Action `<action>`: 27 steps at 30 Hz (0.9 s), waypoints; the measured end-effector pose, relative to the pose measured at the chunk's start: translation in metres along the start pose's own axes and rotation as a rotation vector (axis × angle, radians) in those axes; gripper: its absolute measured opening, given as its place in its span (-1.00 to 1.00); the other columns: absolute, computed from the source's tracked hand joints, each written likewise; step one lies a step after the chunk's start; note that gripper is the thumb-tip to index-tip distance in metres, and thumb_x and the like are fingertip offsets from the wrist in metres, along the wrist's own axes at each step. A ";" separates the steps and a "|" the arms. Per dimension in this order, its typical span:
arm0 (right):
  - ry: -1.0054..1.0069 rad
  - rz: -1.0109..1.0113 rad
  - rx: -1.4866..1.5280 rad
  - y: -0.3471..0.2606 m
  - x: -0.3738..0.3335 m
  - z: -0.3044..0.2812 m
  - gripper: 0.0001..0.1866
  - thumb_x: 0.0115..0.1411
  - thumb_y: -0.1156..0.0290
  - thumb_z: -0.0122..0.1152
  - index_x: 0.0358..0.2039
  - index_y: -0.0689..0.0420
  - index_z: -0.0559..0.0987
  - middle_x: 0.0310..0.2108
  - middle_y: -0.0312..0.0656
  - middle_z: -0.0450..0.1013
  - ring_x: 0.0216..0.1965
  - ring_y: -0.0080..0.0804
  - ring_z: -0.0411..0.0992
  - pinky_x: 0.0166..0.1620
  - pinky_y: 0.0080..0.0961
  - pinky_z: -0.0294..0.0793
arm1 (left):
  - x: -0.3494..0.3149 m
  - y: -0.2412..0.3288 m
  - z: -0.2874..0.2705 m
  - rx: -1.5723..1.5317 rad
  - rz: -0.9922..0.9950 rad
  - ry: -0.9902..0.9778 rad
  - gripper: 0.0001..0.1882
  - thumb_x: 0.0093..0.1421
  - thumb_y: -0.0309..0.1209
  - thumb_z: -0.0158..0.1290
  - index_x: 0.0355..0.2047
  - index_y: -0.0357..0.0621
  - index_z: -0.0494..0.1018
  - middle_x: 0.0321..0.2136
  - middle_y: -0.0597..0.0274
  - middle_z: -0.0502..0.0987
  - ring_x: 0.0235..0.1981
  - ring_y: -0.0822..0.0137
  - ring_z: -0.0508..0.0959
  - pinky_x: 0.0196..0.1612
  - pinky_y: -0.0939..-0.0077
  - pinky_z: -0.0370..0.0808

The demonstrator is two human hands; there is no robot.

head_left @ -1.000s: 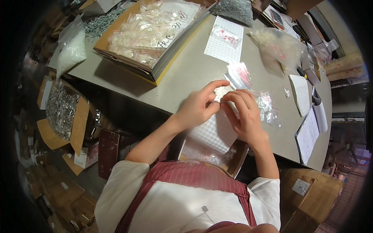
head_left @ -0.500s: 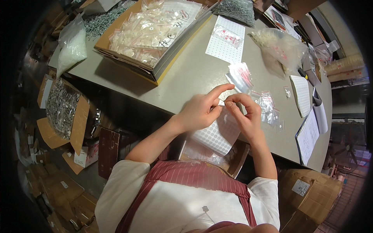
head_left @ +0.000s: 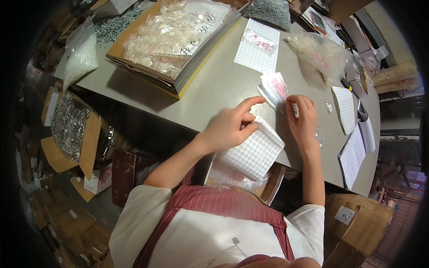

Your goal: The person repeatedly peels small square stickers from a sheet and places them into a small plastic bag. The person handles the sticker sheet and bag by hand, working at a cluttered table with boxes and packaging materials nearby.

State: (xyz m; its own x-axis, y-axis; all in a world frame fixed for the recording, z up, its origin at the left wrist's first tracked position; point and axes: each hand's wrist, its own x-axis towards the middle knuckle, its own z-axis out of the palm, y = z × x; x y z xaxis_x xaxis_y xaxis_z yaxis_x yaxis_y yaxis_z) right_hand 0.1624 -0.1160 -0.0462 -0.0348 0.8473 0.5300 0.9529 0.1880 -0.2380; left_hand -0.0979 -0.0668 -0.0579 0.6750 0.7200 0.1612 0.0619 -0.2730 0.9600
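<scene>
My left hand [head_left: 229, 128] pinches the top corner of a white sheet of round dot stickers [head_left: 252, 156]. Its index finger stretches out above the sheet, which hangs over the table's near edge. Over to the right, my right hand [head_left: 304, 118] is closed at the fingertips beside a small fanned stack of clear plastic bags with red print [head_left: 274, 88]. A small whitish bit shows between those fingertips, too small to name. Several small clear bags [head_left: 320, 137] lie partly hidden beneath the right hand.
A carton of filled small bags [head_left: 165, 40] stands at the far left of the table. Beyond lie a dotted sheet [head_left: 257, 56], a large clear bag [head_left: 319, 53] and a bag of screws [head_left: 269, 13]. At right are a clipboard [head_left: 353, 154] and another dotted sheet [head_left: 343, 109].
My right hand has moved right, away from the left fingertips and sheet corner, to the bag stack. The left hand stays nearly still, and more of the sticker sheet shows.
</scene>
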 end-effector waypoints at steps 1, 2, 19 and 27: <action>-0.009 -0.059 -0.040 -0.001 0.002 0.002 -0.87 0.17 0.58 0.34 -0.27 0.13 0.60 -0.24 -0.18 0.59 -0.14 -0.16 0.55 0.12 -0.22 0.43 | 0.000 0.002 -0.001 -0.005 -0.010 -0.001 -0.33 0.24 -0.48 0.20 0.38 -0.02 0.34 -0.56 0.18 0.59 -0.54 0.40 0.53 -0.23 0.47 0.53; -0.023 -0.083 -0.084 -0.003 0.004 0.004 -0.88 0.13 0.59 0.33 -0.33 0.13 0.58 -0.24 -0.21 0.59 -0.14 -0.17 0.54 0.11 -0.20 0.44 | 0.001 0.004 -0.001 -0.011 -0.020 -0.002 -0.33 0.25 -0.48 0.20 0.38 -0.03 0.34 -0.57 0.18 0.59 -0.55 0.40 0.52 -0.24 0.47 0.53; -0.203 -0.126 0.223 -0.068 -0.001 -0.029 -0.73 0.08 0.63 0.38 -0.18 0.15 0.63 -0.13 -0.20 0.60 -0.04 -0.21 0.55 0.28 -0.11 0.40 | 0.001 0.002 -0.001 -0.014 -0.007 0.018 -0.31 0.23 -0.50 0.19 0.38 -0.03 0.32 -0.55 0.20 0.58 -0.52 0.42 0.54 -0.26 0.46 0.53; -0.195 -0.078 0.303 -0.077 -0.005 -0.009 -0.81 0.15 0.58 0.43 -0.20 0.18 0.65 -0.22 -0.21 0.63 -0.09 -0.18 0.55 0.15 -0.18 0.48 | 0.001 0.002 -0.002 0.022 0.001 -0.007 -0.28 0.19 -0.58 0.14 0.39 -0.03 0.31 -0.51 0.12 0.62 -0.46 0.23 0.66 -0.23 0.39 0.57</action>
State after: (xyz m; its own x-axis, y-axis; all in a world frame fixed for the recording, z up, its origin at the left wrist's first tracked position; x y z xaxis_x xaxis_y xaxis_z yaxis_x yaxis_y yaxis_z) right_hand 0.0924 -0.1396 -0.0231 -0.1883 0.8978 0.3982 0.8136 0.3697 -0.4487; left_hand -0.0986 -0.0659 -0.0558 0.6801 0.7154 0.1604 0.0772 -0.2875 0.9547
